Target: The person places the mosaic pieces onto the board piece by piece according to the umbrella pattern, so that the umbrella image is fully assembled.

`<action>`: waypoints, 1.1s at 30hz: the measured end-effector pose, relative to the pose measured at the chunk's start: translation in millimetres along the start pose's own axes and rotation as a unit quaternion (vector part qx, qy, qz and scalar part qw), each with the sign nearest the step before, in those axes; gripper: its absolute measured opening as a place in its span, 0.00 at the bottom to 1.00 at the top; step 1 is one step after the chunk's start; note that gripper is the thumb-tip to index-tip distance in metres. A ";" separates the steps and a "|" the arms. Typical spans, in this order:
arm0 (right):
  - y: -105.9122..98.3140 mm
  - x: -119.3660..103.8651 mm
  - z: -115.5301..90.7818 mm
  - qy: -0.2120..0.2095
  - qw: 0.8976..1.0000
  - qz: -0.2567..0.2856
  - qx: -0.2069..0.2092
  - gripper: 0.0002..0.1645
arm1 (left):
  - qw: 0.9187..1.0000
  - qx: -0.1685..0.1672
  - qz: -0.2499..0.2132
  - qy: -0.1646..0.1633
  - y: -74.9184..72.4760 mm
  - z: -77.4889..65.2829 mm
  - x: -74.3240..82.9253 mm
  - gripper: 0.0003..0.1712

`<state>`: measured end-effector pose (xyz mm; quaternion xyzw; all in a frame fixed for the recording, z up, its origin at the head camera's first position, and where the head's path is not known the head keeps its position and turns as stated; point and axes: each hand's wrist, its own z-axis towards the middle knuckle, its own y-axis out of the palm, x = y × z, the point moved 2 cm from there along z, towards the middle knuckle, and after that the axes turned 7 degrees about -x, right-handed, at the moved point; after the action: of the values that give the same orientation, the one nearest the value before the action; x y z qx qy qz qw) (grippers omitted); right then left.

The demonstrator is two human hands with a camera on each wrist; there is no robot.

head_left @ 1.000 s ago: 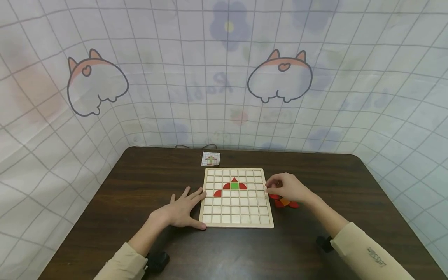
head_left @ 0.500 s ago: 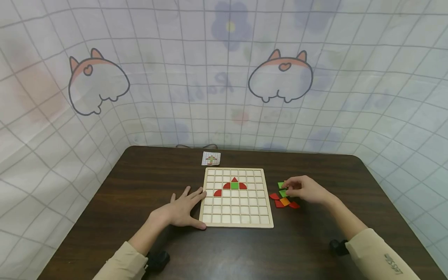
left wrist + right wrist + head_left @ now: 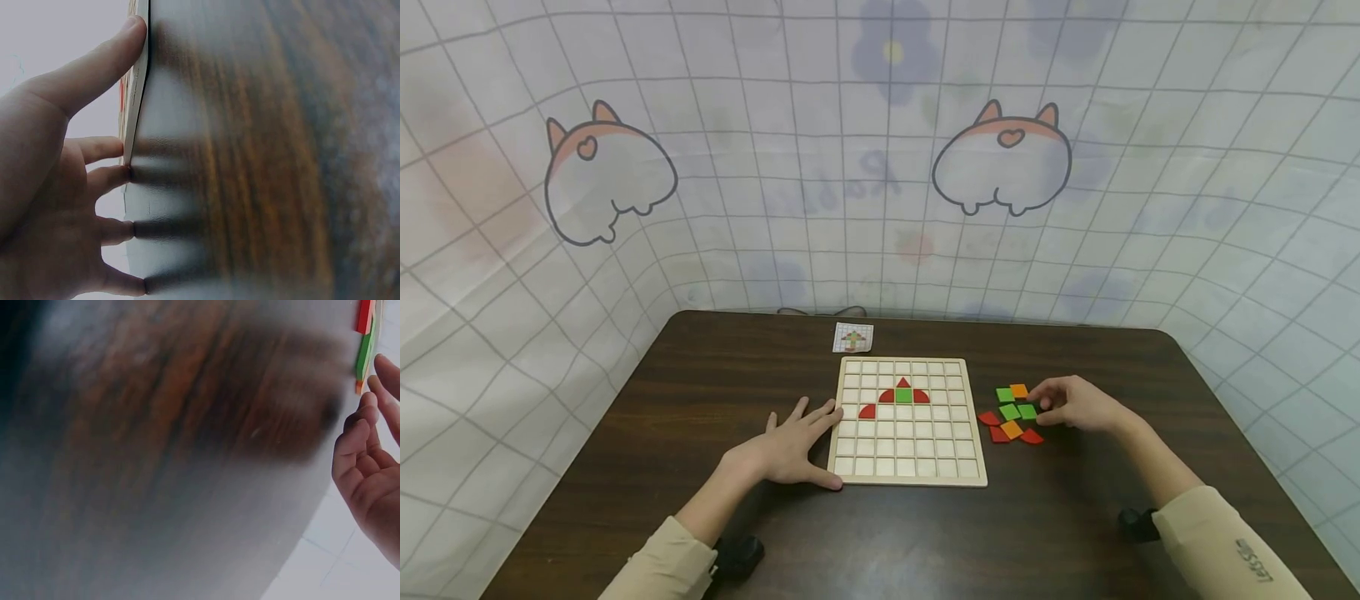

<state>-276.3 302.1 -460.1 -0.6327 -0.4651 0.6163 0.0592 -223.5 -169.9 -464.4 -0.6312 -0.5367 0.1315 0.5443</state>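
A wooden grid board [image 3: 913, 477] lies on the table. On it are a red triangle tile [image 3: 903, 383], a green square tile [image 3: 904, 396] and several red quarter-round tiles [image 3: 867, 412]. My left hand [image 3: 786, 447] is spread flat at the board's left edge; in the left wrist view its thumb and some fingertips touch that edge. To the right of the board lies a loose group of green tiles [image 3: 1008, 412], orange tiles [image 3: 1012, 430] and red tiles [image 3: 1032, 437]. My right hand [image 3: 1078, 405] is at this group's right side, thumb and forefinger apart, nothing visible between them.
Behind the board lies a small pattern card [image 3: 853, 338] with a coloured figure on a grid. The dark wooden table [image 3: 880, 542] reaches back to a gridded cloth [image 3: 805, 167] hanging behind and at the sides. A dark cable [image 3: 850, 312] shows at the far edge.
My right hand has moved from the board's right edge rightward across the loose tiles, uncovering green and orange ones. The left hand and the board tiles look the same.
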 end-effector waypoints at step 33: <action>8.1 -1.0 3.0 -0.009 0.995 -0.093 0.021 0.16 | 1.000 -0.006 0.000 -0.005 -1.0 -0.5 1.6 0.64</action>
<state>-274.5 295.4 -465.3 -0.5801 -0.5094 0.6233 0.1249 -223.1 -169.0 -462.7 -0.6339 -0.5404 0.1314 0.5375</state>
